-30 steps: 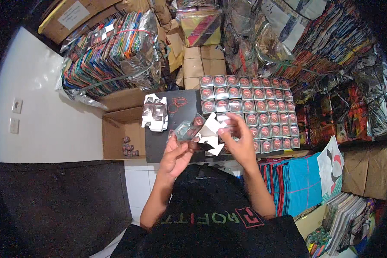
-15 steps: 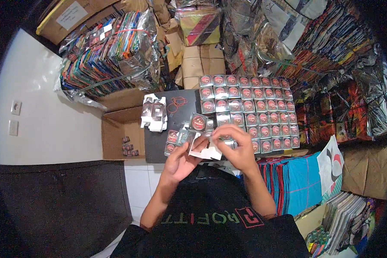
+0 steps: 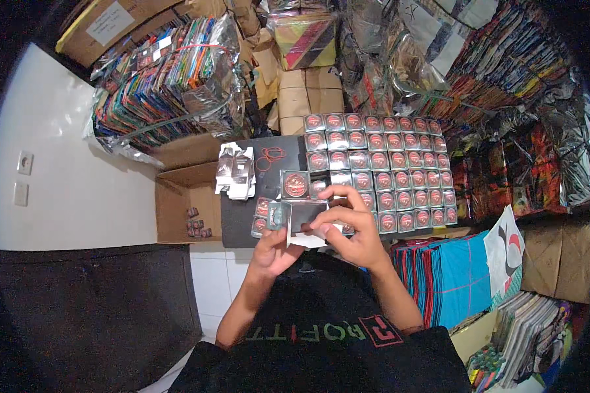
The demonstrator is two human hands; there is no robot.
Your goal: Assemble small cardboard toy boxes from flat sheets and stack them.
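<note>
Close in front of me, at the table's near edge, I hold a small box (image 3: pixel 306 213) with a dark side and white flaps (image 3: pixel 308 240) that stand open towards me. A round red emblem (image 3: pixel 295 185) shows on its far face, and a teal panel is on its left. My left hand (image 3: pixel 275 254) grips the box from below and the left, its fingers partly hidden behind the flaps. At the open end, my right hand (image 3: pixel 355 229) has its thumb and bent fingers against the box's right side and flap. Small boxes (image 3: pixel 261 209) with red emblems lie just left of it.
Rows of finished-looking small boxes (image 3: pixel 400 160) cover the right of the dark table (image 3: pixel 275 180). Flat white-and-dark cartons (image 3: pixel 236 171) and red rubber bands (image 3: pixel 271 157) lie at left. A cardboard box (image 3: pixel 177 193) stands beyond the left edge; wrapped stacks (image 3: pixel 164 85) surround the table.
The held box has turned more upright, its dark side now facing me. My right hand has shifted slightly left and down, with its fingers now against the box's open end.
</note>
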